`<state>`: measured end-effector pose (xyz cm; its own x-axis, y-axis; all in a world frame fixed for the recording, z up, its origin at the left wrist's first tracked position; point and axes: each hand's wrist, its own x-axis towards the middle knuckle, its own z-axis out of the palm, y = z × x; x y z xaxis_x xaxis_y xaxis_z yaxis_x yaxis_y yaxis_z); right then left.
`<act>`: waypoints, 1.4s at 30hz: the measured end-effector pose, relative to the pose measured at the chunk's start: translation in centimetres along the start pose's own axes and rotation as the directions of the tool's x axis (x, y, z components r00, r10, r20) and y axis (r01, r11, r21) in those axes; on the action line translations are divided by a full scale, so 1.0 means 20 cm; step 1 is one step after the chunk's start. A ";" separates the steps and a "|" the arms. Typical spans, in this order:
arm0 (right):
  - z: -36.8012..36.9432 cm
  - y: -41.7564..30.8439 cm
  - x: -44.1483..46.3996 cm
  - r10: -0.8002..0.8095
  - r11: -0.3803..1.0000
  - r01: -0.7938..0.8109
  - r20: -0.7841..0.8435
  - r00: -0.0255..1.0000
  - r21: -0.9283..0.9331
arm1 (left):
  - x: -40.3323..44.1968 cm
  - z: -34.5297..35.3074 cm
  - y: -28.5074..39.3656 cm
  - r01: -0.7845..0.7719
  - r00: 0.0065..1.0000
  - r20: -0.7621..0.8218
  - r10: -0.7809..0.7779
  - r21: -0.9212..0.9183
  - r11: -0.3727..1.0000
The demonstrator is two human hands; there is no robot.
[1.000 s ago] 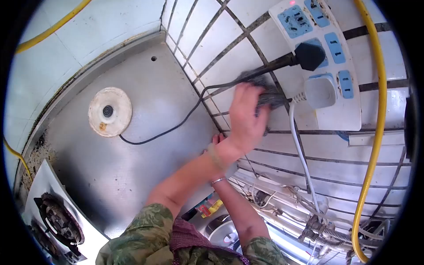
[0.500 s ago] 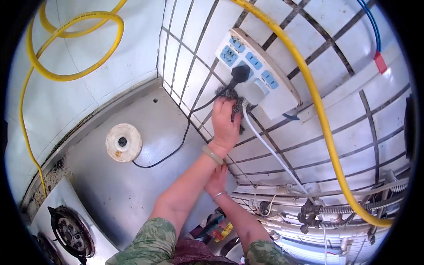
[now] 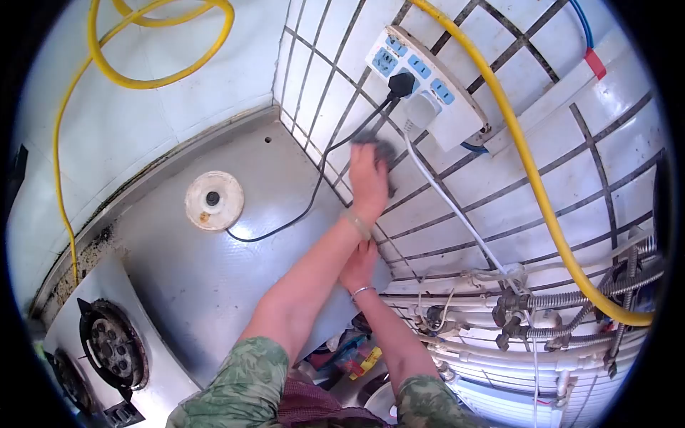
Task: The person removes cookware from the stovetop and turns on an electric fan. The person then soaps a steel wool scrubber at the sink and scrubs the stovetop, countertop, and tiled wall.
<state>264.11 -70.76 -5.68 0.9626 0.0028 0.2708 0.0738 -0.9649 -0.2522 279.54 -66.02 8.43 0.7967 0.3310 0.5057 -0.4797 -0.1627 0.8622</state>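
My left hand [image 3: 369,182] is closed around a dark grey cloth [image 3: 386,151], pressed against the white tiled wall just below the power strip [image 3: 428,89]. Motion blurs the cloth. A bangle circles that wrist. Lower down, my right hand [image 3: 359,265] is at the metal counter's [image 3: 285,171] edge beside the wall, partly covered by my left forearm; its fingers are mostly hidden. Above the cloth, a black plug [image 3: 402,84] and a white plug [image 3: 422,108] sit in the strip. The black cord [image 3: 322,167] passes left of my left hand.
The black cord reaches a round white appliance base [image 3: 227,192] on the counter. A gas stove [image 3: 118,342] stands at lower left. A yellow hose [image 3: 517,153] crosses the wall at right and loops at upper left. Pipes and valves [image 3: 514,314] run along the lower right.
My left hand and the cloth have shifted slightly down the wall relative to the power strip. The whole view has tilted, moving the surroundings somewhat up and right. My right hand stays near the counter edge.
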 end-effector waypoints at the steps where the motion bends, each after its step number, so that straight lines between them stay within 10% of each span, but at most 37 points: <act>1: -0.02 -0.03 0.00 0.019 0.996 -0.019 0.004 1.000 0.082 | -0.08 -0.01 -0.12 0.132 0.991 -0.003 -0.132 0.063 0.989; 4: 0.02 -0.01 -0.03 0.020 0.993 -0.020 0.001 1.000 -0.114 | -0.34 -0.04 -0.77 0.512 0.782 0.314 -0.538 0.165 0.843; 8: 0.06 0.04 -0.03 0.043 0.995 -0.040 0.029 0.999 -0.095 | -0.34 -0.07 -0.40 0.395 0.910 0.034 -0.412 0.223 0.891; 12: 0.03 0.03 -0.02 0.062 0.996 -0.058 0.060 0.996 -0.070 | -0.34 -0.03 -0.52 0.672 0.741 -0.068 -0.668 0.087 0.736; 15: 0.04 0.03 -0.04 0.046 0.996 -0.045 0.005 0.999 -0.073 | -0.26 -0.03 -0.41 0.654 0.753 -0.041 -0.657 0.161 0.739; 18: 0.05 0.03 -0.03 -0.023 0.984 0.016 -0.035 0.999 -0.180 | -0.13 -0.08 -0.07 0.204 0.979 0.024 -0.204 -0.023 0.979; 21: 0.02 0.03 -0.02 -0.015 0.985 0.010 -0.026 1.000 -0.173 | 0.01 -0.05 0.20 0.017 0.998 -0.051 -0.022 -0.098 0.995; 24: -0.02 -0.02 0.02 0.079 0.997 -0.079 0.054 0.995 0.011 | -0.09 0.00 -0.25 0.214 0.974 -0.108 -0.197 0.179 0.960; 26: -0.02 -0.02 0.02 0.069 0.988 -0.077 0.059 0.996 0.138 | -0.27 -0.11 -0.50 0.332 0.915 0.159 -0.371 0.227 0.916; 31: 0.07 0.11 -0.06 -0.146 0.971 0.169 -0.141 0.979 0.167 | -0.52 -0.49 0.05 0.403 0.890 0.201 -0.408 0.069 0.913; 34: -0.02 0.12 -0.15 0.049 0.954 -0.076 0.098 0.994 0.291 | -0.64 -0.61 0.14 0.489 0.861 0.197 -0.469 -0.068 0.870; 36: 0.02 0.17 -0.24 0.167 0.858 -0.223 0.160 0.973 0.462 | -0.74 -0.75 0.16 0.528 0.841 0.132 -0.525 0.015 0.849; 39: -0.34 -0.13 -0.41 0.312 -0.017 -0.559 0.536 0.785 0.829 | -0.92 -0.92 0.09 0.561 0.815 0.127 -0.565 0.073 0.825; 42: -0.21 -0.17 -0.58 0.166 0.172 -0.422 0.396 0.903 0.890 | -1.00 -1.00 0.24 0.722 0.682 0.118 -0.722 0.052 0.690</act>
<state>251.58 -68.60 -4.17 0.9847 -0.0539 -0.1658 -0.1621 0.0670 -0.9845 254.02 -54.87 1.82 0.9329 0.2333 -0.2742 0.2631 0.0779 0.9616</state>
